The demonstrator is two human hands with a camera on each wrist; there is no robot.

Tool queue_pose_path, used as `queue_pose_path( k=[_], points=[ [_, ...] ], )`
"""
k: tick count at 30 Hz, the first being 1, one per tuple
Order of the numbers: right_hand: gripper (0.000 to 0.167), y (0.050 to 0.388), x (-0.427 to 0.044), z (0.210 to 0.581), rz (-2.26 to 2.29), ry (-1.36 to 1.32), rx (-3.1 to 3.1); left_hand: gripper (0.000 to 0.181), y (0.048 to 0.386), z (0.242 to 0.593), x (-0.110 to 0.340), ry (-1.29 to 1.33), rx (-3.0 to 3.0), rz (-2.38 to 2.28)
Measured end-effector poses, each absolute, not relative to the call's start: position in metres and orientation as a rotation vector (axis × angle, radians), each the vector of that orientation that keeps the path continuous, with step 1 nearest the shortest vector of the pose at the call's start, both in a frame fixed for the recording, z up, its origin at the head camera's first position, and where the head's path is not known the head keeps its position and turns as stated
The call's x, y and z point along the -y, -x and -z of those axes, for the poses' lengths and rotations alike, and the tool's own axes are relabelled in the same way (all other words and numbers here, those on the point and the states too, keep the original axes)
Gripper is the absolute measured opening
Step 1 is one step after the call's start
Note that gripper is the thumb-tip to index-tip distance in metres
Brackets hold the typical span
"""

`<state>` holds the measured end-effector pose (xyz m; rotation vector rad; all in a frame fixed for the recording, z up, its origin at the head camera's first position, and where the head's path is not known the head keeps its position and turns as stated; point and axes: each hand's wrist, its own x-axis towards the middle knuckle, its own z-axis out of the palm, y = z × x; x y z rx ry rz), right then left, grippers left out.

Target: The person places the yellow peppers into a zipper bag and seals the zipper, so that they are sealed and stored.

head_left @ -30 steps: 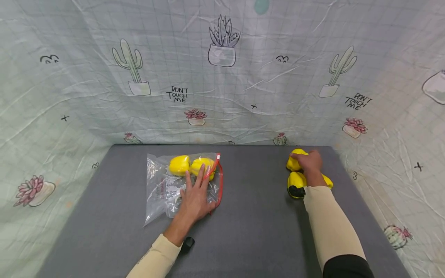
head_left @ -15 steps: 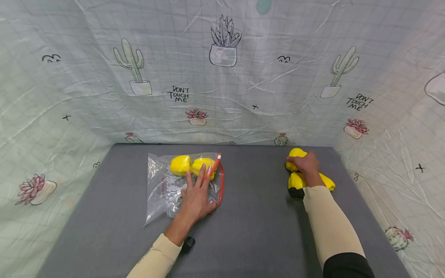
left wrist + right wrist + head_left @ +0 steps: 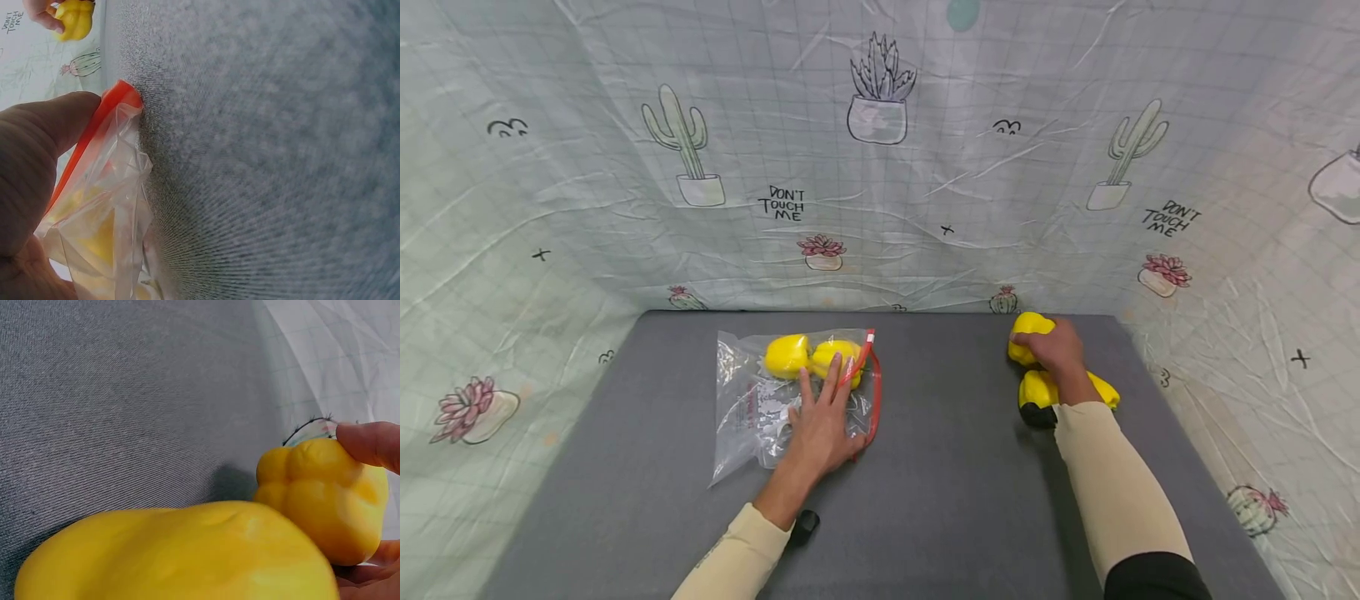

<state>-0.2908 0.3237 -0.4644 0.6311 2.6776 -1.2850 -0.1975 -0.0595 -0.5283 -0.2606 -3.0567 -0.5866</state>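
Observation:
My left hand (image 3: 822, 433) lies with spread fingers on a clear zip bag (image 3: 741, 417) with a red zip edge. Two yellow bell peppers (image 3: 787, 357) show inside the bag, by the fingertips. Seen from the left wrist, the thumb (image 3: 69, 115) touches the red zip edge (image 3: 94, 134). At the far right, my right hand (image 3: 1060, 352) grips a yellow bell pepper (image 3: 1028, 333), with thumb and fingers on opposite sides in the right wrist view. Yellow pepper surface (image 3: 1105, 392) shows on both sides of the right wrist; whether one or two peppers lie there, I cannot tell.
A grey table (image 3: 940, 500) lies under everything. Behind and beside it hangs a pale printed cloth (image 3: 925, 183) with cactus drawings. Dark wrist-worn pieces (image 3: 806, 527) sit by the cuffs.
My right hand has moved slightly left and farther back with the bell pepper, apart from the pepper surface near the wrist. The left hand and the bag have stayed in place.

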Motion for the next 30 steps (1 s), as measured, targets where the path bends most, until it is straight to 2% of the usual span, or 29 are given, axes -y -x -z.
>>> queue_pose_path(
  k=[15, 30],
  points=[
    [0.100, 0.287, -0.305, 0.463, 1.261, -0.492, -2.682, 0.107, 0.198, 0.527, 0.059, 0.243, 3.067, 0.596],
    [0.096, 0.281, -0.283, 0.472, 1.327, -0.383, -2.707, 0.102, 0.198, 0.528, 0.059, 0.261, 3.057, 0.594]
  ],
)
